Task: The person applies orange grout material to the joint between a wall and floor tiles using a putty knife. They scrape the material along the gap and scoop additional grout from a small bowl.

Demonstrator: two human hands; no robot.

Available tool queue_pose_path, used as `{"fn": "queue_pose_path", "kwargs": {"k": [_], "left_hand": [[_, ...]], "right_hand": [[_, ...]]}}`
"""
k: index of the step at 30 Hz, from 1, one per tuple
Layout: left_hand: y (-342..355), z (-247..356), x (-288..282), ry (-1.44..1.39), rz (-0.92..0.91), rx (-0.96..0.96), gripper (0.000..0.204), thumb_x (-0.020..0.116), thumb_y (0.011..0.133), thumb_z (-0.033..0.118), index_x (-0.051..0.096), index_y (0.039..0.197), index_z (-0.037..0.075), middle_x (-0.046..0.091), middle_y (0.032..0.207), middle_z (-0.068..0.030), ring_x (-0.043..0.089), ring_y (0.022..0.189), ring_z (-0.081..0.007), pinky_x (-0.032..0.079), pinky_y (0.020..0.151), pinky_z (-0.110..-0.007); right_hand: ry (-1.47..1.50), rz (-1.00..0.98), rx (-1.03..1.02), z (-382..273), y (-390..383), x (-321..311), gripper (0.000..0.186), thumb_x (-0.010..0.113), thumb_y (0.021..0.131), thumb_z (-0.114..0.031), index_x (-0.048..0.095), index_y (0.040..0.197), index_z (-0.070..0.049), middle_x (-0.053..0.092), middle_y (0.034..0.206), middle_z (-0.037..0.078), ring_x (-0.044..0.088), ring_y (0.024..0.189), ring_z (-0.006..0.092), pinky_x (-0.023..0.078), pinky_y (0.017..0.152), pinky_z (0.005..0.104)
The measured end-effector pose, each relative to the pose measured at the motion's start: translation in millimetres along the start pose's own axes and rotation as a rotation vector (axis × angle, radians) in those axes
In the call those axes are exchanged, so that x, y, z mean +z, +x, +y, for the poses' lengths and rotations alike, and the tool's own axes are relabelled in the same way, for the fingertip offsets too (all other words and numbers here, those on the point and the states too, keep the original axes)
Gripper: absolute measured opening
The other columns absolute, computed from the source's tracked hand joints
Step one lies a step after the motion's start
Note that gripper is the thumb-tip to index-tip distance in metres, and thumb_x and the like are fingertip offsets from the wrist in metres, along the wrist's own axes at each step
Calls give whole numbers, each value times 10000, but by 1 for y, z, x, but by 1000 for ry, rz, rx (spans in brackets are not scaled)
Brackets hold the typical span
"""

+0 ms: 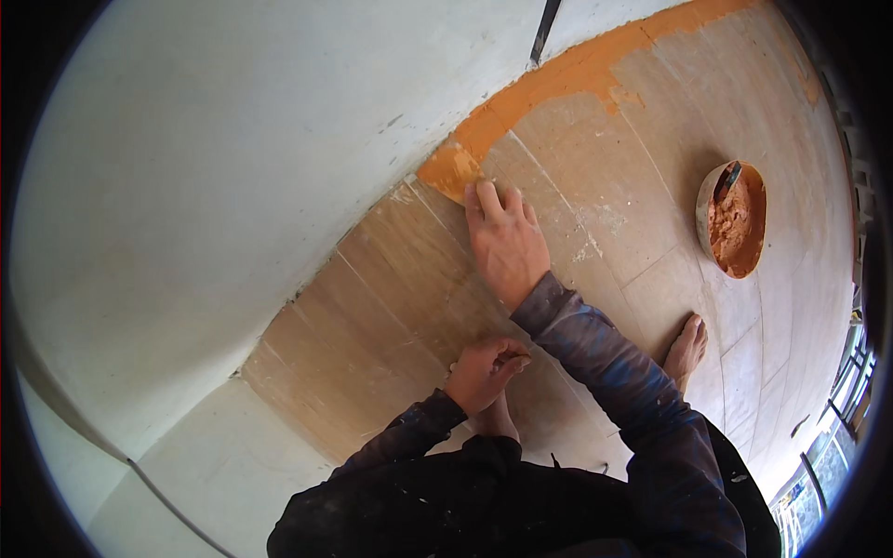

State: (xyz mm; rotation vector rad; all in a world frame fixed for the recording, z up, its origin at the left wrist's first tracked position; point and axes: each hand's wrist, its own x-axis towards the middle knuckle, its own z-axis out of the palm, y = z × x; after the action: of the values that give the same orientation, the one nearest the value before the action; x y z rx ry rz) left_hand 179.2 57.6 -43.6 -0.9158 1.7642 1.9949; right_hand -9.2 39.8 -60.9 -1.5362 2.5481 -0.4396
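Observation:
My right hand rests palm down with bent, slightly spread fingers touching the wood-look tiled floor at the end of an orange compound band along the base of the white wall; anything under the fingertips is hidden. My left hand is below it, above my foot, with thumb and fingers curled together; what they hold, if anything, is unclear. An oval tub of orange paste stands to the right, with a dark-handled tool sticking in it.
My bare right foot is on the floor below the tub. A pale surface with a dark cable lies at lower left. A dark strip runs down the wall to the floor. A bright railing or window edge shows at the far right.

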Motion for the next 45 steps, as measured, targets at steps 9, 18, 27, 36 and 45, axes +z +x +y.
{"fn": "queue_pose_path", "kwargs": {"k": [9, 18, 27, 36, 45], "left_hand": [[-6, -3, 0, -1, 44, 31, 161, 690, 968, 113, 695, 1069, -12, 742, 949, -101, 721, 894, -157, 568, 846, -313], [-7, -3, 1, 27, 31, 31, 159, 676, 970, 95, 699, 1083, -15, 749, 960, -112, 730, 907, -165, 569, 843, -312], [-4, -5, 4, -40, 62, 78, 165, 700, 962, 119, 692, 1057, -16, 741, 939, -133, 726, 835, -179, 569, 788, -313], [-4, -9, -1, 32, 29, 92, 160, 703, 952, 108, 693, 1053, -16, 739, 944, -124, 716, 844, -179, 566, 782, -313], [-2, -10, 2, 5, 28, 108, 148, 703, 953, 110, 690, 1042, -7, 741, 938, -124, 718, 831, -201, 565, 765, -314]], "right_hand": [[318, 90, 3, 28, -32, -27, 563, 554, 868, -22, 518, 1427, 23, 561, 1292, 174, 562, 1116, 357, 518, 949, 422], [207, 89, 6, 7, -23, 9, 586, 529, 879, -23, 492, 1463, 13, 577, 1323, 177, 565, 1155, 360, 498, 998, 441], [285, 185, 95, 27, -24, 3, 568, 548, 867, -30, 535, 1433, 10, 583, 1336, 154, 560, 1125, 348, 503, 987, 415], [282, 42, -22, -5, -29, 1, 523, 577, 860, -65, 585, 1380, -6, 531, 1407, 148, 538, 1187, 330, 495, 1012, 409], [62, 95, 55, -13, 1, 13, 471, 590, 887, -114, 605, 1345, -3, 535, 1366, 141, 555, 1137, 314, 514, 953, 415]]}}
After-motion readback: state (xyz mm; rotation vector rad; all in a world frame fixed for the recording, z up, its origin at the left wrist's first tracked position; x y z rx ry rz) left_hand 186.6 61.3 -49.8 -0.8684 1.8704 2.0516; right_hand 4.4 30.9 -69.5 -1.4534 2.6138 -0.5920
